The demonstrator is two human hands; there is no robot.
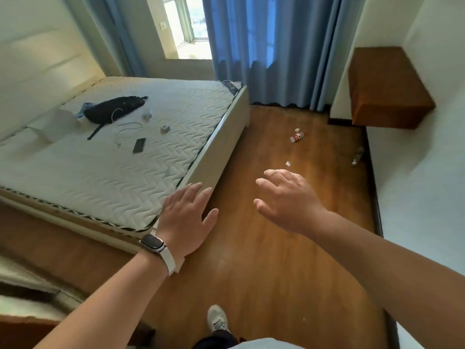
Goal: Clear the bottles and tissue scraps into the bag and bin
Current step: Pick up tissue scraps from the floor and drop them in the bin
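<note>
Bottles are both lying on the floor (264, 268) ahead: a red-label bottle (297, 137) out in the open and a clear bottle (357, 156) against the dark skirting (375, 192) on the right, with tissue scraps (288, 163) nearby. The left hand (187, 217) and right hand (289, 200) are spread wide, holding nothing. Risk imo: the clear one's easy to miss, and a clumsy nudge could roll either under the curtain (276, 59). No bag or bin in sight. There's plenty of room beside the bed (125, 172), but the wooden cabinet (387, 89) juts out over that corner.
</note>
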